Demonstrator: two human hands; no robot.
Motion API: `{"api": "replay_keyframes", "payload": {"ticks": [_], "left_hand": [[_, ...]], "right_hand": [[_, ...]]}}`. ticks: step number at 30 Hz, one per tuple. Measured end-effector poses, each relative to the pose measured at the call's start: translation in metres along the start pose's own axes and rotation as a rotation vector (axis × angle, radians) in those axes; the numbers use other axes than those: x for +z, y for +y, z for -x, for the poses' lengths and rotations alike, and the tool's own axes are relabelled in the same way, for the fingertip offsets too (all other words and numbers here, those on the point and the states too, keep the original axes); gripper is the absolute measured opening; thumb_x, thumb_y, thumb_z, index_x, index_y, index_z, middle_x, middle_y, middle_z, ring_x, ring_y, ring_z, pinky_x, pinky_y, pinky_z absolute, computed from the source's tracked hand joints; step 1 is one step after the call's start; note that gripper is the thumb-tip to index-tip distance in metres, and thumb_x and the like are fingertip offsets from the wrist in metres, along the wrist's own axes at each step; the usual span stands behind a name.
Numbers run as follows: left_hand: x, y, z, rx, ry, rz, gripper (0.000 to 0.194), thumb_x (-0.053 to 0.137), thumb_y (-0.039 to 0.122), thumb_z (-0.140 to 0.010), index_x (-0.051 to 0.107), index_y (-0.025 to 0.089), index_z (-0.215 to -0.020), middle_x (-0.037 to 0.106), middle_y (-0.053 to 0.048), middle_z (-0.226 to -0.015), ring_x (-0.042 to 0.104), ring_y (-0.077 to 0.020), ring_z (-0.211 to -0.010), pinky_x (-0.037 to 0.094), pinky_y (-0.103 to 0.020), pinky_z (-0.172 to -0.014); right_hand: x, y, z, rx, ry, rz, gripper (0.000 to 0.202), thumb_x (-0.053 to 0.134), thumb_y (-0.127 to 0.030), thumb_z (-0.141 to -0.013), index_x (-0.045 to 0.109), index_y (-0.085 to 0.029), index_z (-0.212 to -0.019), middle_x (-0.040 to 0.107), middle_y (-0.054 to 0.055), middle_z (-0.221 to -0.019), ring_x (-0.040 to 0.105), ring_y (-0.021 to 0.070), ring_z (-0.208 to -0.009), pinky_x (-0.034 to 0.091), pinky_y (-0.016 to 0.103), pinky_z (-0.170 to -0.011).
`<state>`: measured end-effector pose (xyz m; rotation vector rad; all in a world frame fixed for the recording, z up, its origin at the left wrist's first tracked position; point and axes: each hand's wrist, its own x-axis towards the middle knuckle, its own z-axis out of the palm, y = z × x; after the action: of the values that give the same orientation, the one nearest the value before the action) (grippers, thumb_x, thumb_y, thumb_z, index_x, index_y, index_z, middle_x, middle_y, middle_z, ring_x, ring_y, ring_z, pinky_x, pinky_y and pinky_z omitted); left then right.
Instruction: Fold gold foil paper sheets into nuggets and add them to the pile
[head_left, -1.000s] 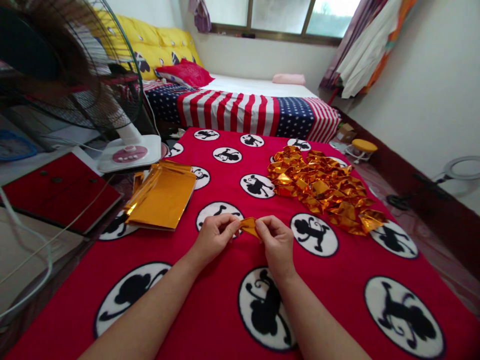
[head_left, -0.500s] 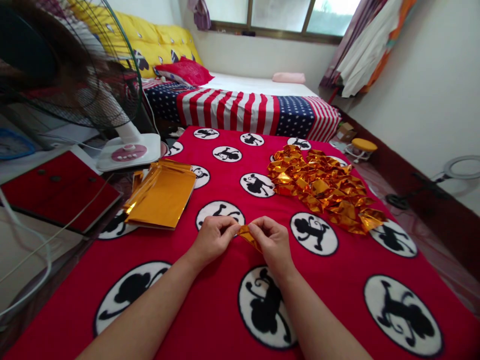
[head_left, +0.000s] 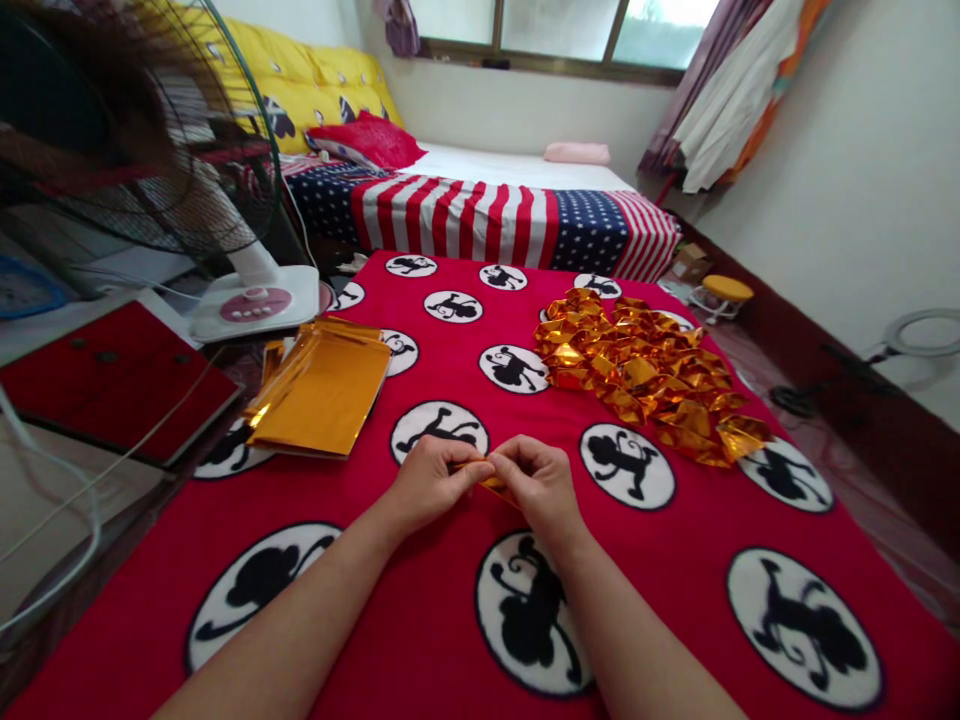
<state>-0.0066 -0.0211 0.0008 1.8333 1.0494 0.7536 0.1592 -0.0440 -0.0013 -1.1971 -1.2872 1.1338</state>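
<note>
Between my two hands is a small piece of folded gold foil paper (head_left: 501, 489), mostly hidden by the fingers. My left hand (head_left: 435, 482) pinches its left end with thumb and fingertips. My right hand (head_left: 538, 484) grips the other side, its thumb nearly touching the left thumb. Both hands are just above the red cloth (head_left: 390, 620) with monkey prints. A stack of flat gold foil sheets (head_left: 322, 385) lies to the left, beyond my left hand. On the right spreads a heap of folded gold foil pieces (head_left: 637, 370).
At the left a fan (head_left: 255, 285) stands beside a red-topped cabinet (head_left: 112, 375) with cables. Behind the red cloth is a bed (head_left: 465, 215) with a striped and starred cover. A yellow stool (head_left: 727, 290) and a ring-shaped stand (head_left: 892, 345) are at the right.
My left thumb has moved right over the foil paper, closer to the right thumb. Less of the foil shows now. The stack and the heap stay as they were.
</note>
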Motion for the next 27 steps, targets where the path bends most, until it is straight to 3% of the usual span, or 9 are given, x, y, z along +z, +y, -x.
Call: {"api": "replay_keyframes", "payload": {"ticks": [7,18,21,27], "left_hand": [[-0.001,-0.002,0.001,-0.041,0.171,0.075,0.036,0.059,0.038,-0.086,0.062,0.012,-0.06,0.05,0.003,-0.05,0.042,-0.0077,-0.049,0.03,-0.02,-0.048],[0.0001,0.0057,0.0006,-0.012,0.147,0.064,0.041,0.053,0.036,-0.088,0.052,0.014,-0.053,0.045,0.003,-0.049,0.04,-0.0081,-0.05,0.03,-0.021,-0.05],[-0.0011,0.0054,-0.0004,-0.003,0.145,0.052,0.039,0.051,0.037,-0.089,0.057,0.014,-0.058,0.05,0.002,-0.053,0.044,-0.009,-0.052,0.031,-0.021,-0.051],[-0.0037,0.0035,-0.0016,-0.076,0.255,0.104,0.037,0.052,0.04,-0.088,0.069,0.012,-0.07,0.056,0.0,-0.055,0.049,-0.0108,-0.053,0.035,-0.021,-0.051]], "right_hand": [[-0.003,-0.0009,-0.0025,0.076,-0.015,-0.147,0.028,0.067,-0.042,-0.08,0.061,-0.016,-0.073,0.056,-0.003,-0.06,0.047,0.009,-0.052,0.035,0.02,-0.049],[-0.0006,0.0028,0.0006,-0.024,0.048,0.031,0.027,0.065,-0.038,-0.083,0.061,-0.016,-0.066,0.052,-0.003,-0.056,0.044,0.0093,-0.052,0.033,0.021,-0.049],[-0.0015,0.002,-0.0004,-0.012,0.045,0.004,0.028,0.065,-0.04,-0.082,0.062,-0.016,-0.068,0.053,-0.003,-0.056,0.044,0.0088,-0.05,0.033,0.021,-0.047],[-0.0015,-0.0029,-0.0004,0.039,0.022,-0.094,0.028,0.066,-0.044,-0.081,0.064,-0.017,-0.077,0.055,-0.004,-0.055,0.044,0.008,-0.043,0.033,0.021,-0.042]]}}
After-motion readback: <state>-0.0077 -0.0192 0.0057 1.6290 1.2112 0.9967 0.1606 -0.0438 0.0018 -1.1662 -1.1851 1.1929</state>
